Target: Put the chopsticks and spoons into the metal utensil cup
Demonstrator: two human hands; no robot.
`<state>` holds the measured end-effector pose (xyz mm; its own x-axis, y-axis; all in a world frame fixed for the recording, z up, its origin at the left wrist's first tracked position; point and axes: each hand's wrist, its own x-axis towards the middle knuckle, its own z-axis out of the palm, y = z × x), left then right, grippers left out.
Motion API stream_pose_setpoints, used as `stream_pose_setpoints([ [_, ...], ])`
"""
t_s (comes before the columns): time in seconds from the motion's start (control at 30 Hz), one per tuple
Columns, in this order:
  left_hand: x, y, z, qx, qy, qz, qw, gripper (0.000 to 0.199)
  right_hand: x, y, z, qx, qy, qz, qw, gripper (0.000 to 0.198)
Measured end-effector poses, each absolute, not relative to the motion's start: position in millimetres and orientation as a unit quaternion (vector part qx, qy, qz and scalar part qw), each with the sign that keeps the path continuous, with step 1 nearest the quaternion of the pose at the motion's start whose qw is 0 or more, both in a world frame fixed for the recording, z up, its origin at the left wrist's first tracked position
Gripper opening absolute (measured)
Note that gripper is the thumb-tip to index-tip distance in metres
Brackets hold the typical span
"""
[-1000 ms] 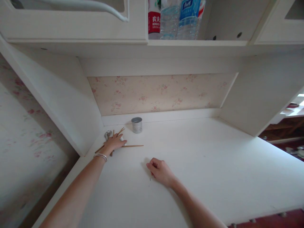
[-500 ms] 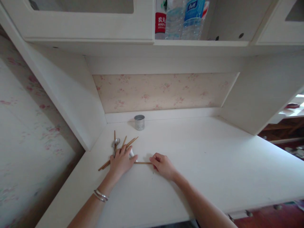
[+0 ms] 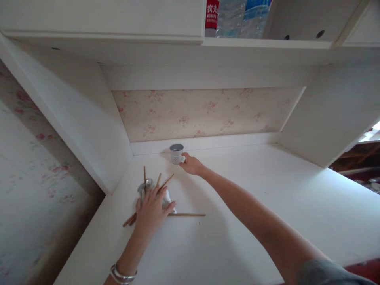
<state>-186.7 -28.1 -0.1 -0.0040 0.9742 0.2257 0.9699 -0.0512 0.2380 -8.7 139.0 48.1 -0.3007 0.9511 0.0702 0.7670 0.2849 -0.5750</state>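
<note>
My left hand (image 3: 152, 208) lies spread over a loose pile of utensils, fingers apart. Wooden chopsticks (image 3: 166, 181) stick out around it, and metal spoons (image 3: 149, 182) lie by its fingertips. Partly hidden under this hand is a smooth white object (image 3: 168, 200) whose kind I cannot make out. A single chopstick (image 3: 190, 215) extends to the right from near the thumb. My right hand (image 3: 190, 164) reaches to the back, its thumb and fingers closed at the right side of a grey perforated utensil holder (image 3: 176, 154), which stands upright.
The white countertop (image 3: 237, 190) ends at a low back ledge below floral wallpaper. White side panels (image 3: 74, 118) stand left and right. Overhead is a cabinet, its open shelf (image 3: 267, 42) holding plastic bottles (image 3: 231, 18).
My right hand has let go of the chopstick, which now lies on the counter, and has moved up and away to the utensil holder. My left hand stays over the pile.
</note>
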Motion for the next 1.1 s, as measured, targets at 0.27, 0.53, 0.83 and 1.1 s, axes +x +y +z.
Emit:
stream_pose_setpoints([
  [0.27,-208,-19,-1,0.712,0.651,0.262,-0.01,0.037,-40,179,50,-0.588,-0.783,0.145,0.141,0.043],
  [0.53,-199,-31,14,0.735,0.601,0.31,0.047,0.026,-16,151,66,-0.575,-0.794,0.082,0.177,0.031],
  [0.83,-172,-45,18,0.808,0.527,0.249,0.078,0.028,55,65,71,-0.522,-0.798,0.11,0.281,0.026],
  [1.1,-126,-53,19,0.839,0.506,0.185,0.073,0.031,94,2,40,-0.528,-0.781,0.114,0.312,0.023],
])
